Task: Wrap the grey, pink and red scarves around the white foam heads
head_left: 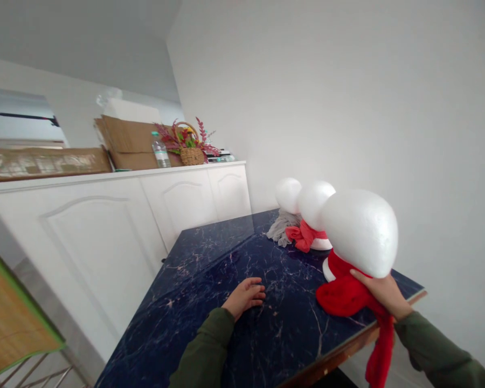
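Note:
Three white foam heads stand in a row on the dark blue marble table (210,269). The nearest foam head (359,231) wears a red scarf (347,296) whose end hangs over the table edge. My right hand (383,293) grips this head at its neck over the red scarf. The middle foam head (313,205) has a lighter red scarf (305,236). Around the farthest head (288,195) lies a grey scarf (278,226). My left hand (246,296) rests flat on the tabletop with its fingers stretched out, holding nothing.
A white cabinet (117,226) runs along the left, carrying cardboard boxes (125,140), a water bottle (160,151) and a wicker basket of red flowers (189,145). A white wall stands close behind the heads. A wooden chair with a green edge (16,318) sits at the lower left.

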The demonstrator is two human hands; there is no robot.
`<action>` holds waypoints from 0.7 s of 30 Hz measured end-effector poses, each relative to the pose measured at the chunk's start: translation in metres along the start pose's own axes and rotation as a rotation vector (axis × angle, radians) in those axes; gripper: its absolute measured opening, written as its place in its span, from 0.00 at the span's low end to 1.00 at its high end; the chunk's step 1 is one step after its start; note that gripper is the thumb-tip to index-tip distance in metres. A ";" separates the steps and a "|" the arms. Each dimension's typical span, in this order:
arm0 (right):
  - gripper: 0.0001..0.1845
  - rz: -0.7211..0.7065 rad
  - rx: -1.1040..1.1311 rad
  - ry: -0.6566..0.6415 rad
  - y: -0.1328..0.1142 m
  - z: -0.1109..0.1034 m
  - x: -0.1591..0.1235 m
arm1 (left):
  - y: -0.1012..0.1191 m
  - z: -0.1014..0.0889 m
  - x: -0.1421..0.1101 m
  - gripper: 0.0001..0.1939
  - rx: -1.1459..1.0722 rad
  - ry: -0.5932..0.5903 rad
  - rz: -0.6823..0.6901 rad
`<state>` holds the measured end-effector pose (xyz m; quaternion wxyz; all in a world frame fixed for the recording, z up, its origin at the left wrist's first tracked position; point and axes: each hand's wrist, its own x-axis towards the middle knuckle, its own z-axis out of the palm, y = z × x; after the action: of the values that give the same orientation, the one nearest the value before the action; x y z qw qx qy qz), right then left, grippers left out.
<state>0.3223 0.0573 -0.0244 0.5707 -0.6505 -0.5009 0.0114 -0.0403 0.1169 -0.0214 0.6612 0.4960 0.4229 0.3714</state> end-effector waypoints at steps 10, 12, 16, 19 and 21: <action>0.38 0.115 0.052 -0.045 0.000 0.000 -0.010 | -0.002 0.012 -0.003 0.20 0.207 -0.003 0.132; 0.38 0.120 0.116 -0.051 -0.013 0.007 -0.019 | -0.003 0.017 -0.006 0.21 0.226 -0.013 0.179; 0.39 0.050 0.376 -0.083 -0.060 0.043 -0.033 | -0.007 0.030 -0.009 0.23 0.233 -0.039 0.323; 0.38 -0.063 0.581 -0.163 -0.106 0.090 -0.032 | -0.005 0.033 -0.008 0.29 0.154 -0.022 0.472; 0.36 -0.146 0.644 -0.188 -0.130 0.127 -0.026 | -0.002 0.025 -0.003 0.32 0.125 0.116 0.528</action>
<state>0.1522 0.1130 0.0154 0.6977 -0.3954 -0.5671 0.1878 -0.0184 0.1050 -0.0190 0.4841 0.6069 0.3382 0.5319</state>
